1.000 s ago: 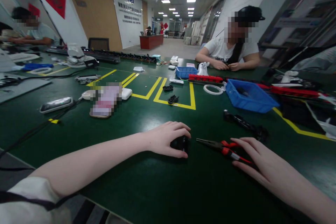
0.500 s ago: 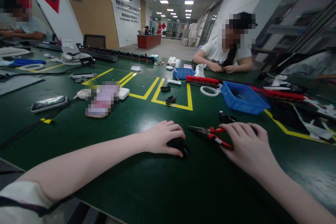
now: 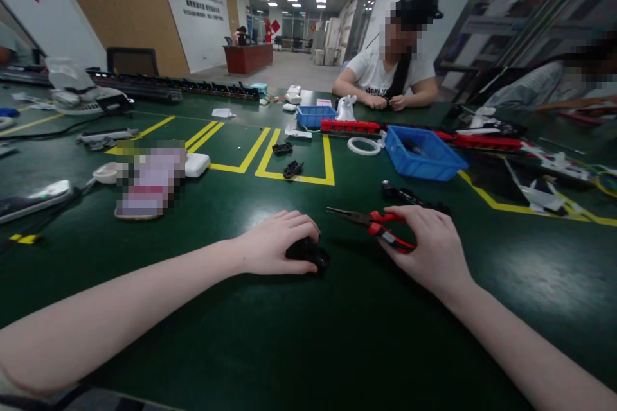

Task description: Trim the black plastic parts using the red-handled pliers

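My left hand (image 3: 277,244) rests on the green table (image 3: 299,334) with its fingers curled over a small black part (image 3: 308,252). My right hand (image 3: 427,250) closes round the red handles of long-nose pliers (image 3: 373,223), whose dark jaws point left just above the table. The two hands lie close together near the middle of the view. A black elongated part (image 3: 409,196) lies just beyond my right hand.
A blue bin (image 3: 420,153), a white tape ring (image 3: 364,145) and red strips lie beyond. Two small black parts (image 3: 289,168) sit inside yellow floor-tape lines. A phone (image 3: 147,186) and white devices lie at left. A person in a white shirt (image 3: 385,74) works across the table.
My right hand has moved left and forward onto the pliers and closed round their handles, lifting them slightly. My left hand stays on the black part. The camera view has shifted right.
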`<state>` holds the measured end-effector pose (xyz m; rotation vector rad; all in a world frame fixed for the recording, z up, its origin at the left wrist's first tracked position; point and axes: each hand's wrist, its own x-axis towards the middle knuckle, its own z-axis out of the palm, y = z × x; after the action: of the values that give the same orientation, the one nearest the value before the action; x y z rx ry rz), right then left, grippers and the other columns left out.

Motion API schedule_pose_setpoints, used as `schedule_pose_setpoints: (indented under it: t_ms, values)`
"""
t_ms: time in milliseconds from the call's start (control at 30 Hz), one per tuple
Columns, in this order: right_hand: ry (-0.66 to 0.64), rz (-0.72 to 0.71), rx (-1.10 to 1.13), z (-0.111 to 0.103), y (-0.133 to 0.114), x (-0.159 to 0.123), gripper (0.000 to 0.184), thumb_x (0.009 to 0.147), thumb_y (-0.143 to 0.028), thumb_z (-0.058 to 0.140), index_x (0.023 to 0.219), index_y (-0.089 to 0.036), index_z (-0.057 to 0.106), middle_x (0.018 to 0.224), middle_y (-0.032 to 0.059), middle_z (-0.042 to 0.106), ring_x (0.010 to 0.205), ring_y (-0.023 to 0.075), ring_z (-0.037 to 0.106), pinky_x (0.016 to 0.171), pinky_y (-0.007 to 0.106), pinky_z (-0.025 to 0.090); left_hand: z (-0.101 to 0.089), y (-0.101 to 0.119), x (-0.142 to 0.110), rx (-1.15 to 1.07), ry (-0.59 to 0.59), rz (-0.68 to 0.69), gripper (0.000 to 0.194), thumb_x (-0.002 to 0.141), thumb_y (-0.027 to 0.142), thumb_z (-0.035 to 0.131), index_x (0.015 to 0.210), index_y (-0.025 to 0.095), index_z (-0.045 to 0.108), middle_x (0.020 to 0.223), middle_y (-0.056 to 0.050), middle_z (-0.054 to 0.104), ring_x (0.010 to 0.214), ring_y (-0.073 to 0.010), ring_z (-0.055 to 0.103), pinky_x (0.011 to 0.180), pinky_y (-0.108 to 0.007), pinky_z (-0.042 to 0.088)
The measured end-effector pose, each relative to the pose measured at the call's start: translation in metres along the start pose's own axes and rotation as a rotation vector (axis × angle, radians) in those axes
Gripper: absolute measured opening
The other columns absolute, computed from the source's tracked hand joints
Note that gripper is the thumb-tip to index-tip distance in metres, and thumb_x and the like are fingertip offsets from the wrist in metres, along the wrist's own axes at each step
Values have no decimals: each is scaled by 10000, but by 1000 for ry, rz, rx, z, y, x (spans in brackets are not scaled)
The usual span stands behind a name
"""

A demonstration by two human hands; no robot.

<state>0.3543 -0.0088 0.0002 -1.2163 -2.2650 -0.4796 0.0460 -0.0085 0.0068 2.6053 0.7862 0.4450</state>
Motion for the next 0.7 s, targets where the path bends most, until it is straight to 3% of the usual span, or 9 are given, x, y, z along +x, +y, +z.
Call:
schedule_pose_setpoints:
  t_ms: [267,700]
  values:
    - [75,-239,46,-8,-10,1,397,779,-331,675,1139,-194,578,1015,104,708,903,276,666,887,477,459,1,-2,3,-71,13,-58,331,824,415,716,1005,179,572,1037,-62,626,945,-225,579,822,-356,451]
    - [47,-323,52,-7,-9,2,421,780,-461,704,1070,-166,622,932,106,715,838,257,671,841,447,493,0,-2,2,-112,8,-75,301,816,371,721,989,184,560,1035,-43,607,938,-216,570,826,-360,453]
